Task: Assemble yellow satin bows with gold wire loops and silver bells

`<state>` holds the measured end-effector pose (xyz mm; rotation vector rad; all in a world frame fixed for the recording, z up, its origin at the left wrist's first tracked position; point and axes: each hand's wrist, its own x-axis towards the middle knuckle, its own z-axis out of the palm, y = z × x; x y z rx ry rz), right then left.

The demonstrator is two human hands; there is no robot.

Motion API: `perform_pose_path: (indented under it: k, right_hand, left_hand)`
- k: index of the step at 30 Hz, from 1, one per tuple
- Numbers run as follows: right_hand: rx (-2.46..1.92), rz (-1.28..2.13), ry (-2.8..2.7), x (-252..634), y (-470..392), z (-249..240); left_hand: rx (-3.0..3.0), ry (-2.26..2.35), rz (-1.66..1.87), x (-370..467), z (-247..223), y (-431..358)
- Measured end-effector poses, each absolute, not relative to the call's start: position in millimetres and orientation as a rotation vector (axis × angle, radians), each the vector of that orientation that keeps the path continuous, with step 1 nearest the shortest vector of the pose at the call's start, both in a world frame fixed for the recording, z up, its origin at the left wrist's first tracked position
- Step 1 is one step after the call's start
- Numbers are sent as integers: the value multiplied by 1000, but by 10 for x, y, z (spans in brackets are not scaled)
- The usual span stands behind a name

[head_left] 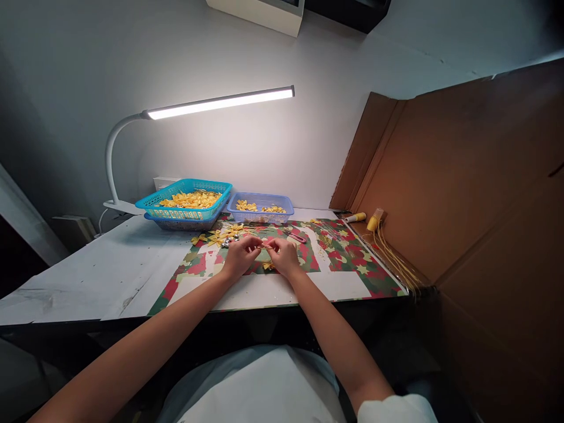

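My left hand (240, 256) and my right hand (284, 255) meet above the patterned sheet, fingertips pinched close together. Between them runs a thin yellow cord (264, 247), its ends hidden by the fingers. Just below sits a small yellow bow (268, 266); whether it hangs from the cord or lies on the sheet I cannot tell. Beyond my left hand lie several loose yellow ribbon bows (215, 237) and a little heap of shiny silvery pieces (228, 241). Behind my right hand rests a slim red tool (295, 237), too small to identify.
A turquoise basket (145, 205) of yellow bows is stacked on another basket at the back left. Beside it stands a blue basket (282, 216) with fewer bows. A lamp (220, 103) arches overhead. Yellow cords (396, 258) lie along the cardboard wall (476, 176) at right.
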<state>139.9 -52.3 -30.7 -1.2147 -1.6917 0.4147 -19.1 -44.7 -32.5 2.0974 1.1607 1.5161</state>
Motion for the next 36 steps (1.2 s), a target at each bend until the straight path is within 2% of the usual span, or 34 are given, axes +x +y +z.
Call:
perform_pose_path:
  k: [21,31,36]
  right_hand:
    - [-1040,968,-1622,1571,-464,-280]
    - [-1003,1006,-1550,1603,-472,-260]
    - [-987,811,-1677,1641,-454,-292]
  left_hand:
    - [2355,1041,1389,-238,-279,-402]
    - [2355,1035,1434,-249,-314,-376]
    - [2346,1027,1431,-252,-308,-385]
